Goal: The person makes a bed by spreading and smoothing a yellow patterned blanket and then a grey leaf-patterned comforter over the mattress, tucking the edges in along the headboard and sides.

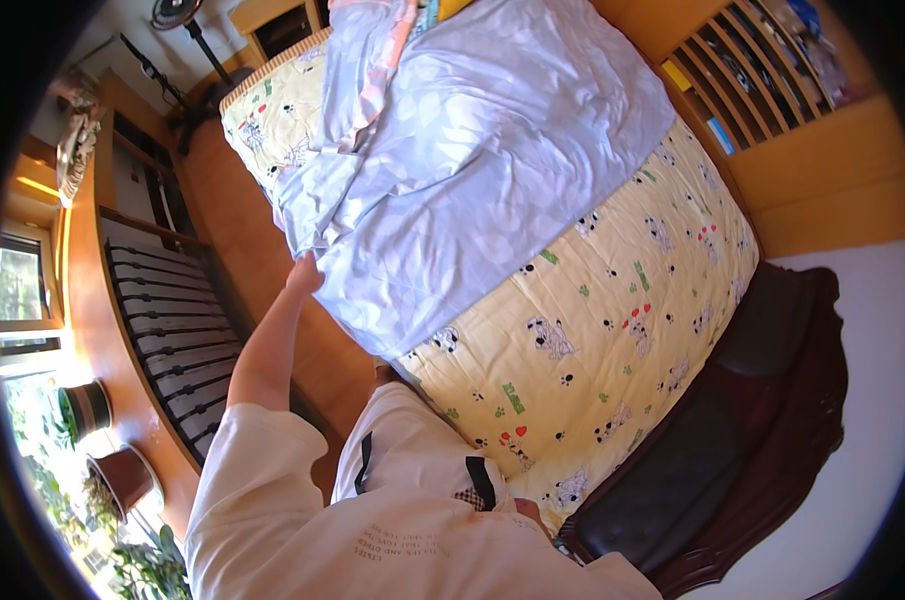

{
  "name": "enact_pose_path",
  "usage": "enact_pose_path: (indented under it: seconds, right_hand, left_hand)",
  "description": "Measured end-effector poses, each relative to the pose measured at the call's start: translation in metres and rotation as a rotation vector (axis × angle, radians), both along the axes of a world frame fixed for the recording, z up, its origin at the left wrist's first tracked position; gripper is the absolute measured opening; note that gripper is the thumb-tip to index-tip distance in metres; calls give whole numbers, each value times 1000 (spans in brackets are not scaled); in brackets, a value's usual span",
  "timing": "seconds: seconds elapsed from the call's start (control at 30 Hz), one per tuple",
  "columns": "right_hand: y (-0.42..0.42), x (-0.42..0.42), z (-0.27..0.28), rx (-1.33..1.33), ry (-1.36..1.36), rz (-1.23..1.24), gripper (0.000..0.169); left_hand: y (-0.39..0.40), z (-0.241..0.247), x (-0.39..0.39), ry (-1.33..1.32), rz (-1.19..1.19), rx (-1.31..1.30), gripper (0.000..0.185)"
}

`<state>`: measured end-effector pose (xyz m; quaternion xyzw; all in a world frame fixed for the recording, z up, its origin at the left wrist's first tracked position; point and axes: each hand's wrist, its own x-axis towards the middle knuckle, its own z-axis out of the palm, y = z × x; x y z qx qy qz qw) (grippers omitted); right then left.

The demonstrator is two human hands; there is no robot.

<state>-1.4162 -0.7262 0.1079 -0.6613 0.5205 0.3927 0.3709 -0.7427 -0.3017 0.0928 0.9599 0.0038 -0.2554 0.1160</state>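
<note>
My left hand (304,276) reaches out along the bed's left side, its fingers closed on the edge of a pale blue-lavender quilt cover (452,247) with a faint leaf pattern. That fabric lies rumpled over the far part of the bed, with a peach-coloured edge (381,97) folded over at the top. Nearer me, a yellow mattress cover (587,360) printed with cartoon dogs, paw prints and hearts is exposed. Beside my shirt's lower right edge shows a small patch of skin, possibly part of my right hand (529,514); the shirt hides most of it.
A dark wood and padded headboard (692,465) borders the bed at right. Wooden shelving (782,172) stands beyond it. To the left are a wooden floor strip (235,202), a slatted radiator (174,322), and a sill with plant pots (126,480). A fan (176,13) stands far left.
</note>
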Motion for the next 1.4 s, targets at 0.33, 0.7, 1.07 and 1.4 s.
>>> enact_pose_path:
  seconds: [0.33,0.7,1.07,1.4]
  right_hand:
    - [80,164,90,-26,-203,-103,28]
    - [86,237,102,-33,-127,-185,24]
    - [68,462,165,215,-610,-941,34]
    - [-29,409,201,-280,-966,-693,17]
  left_hand:
    - [22,-53,214,-134,68,-127,55]
    - [80,-158,297,-150,-119,-130,41]
    - [-176,69,-96,176,-876,-1253,16]
    - [-266,240,-218,759,-1229,-1329,21]
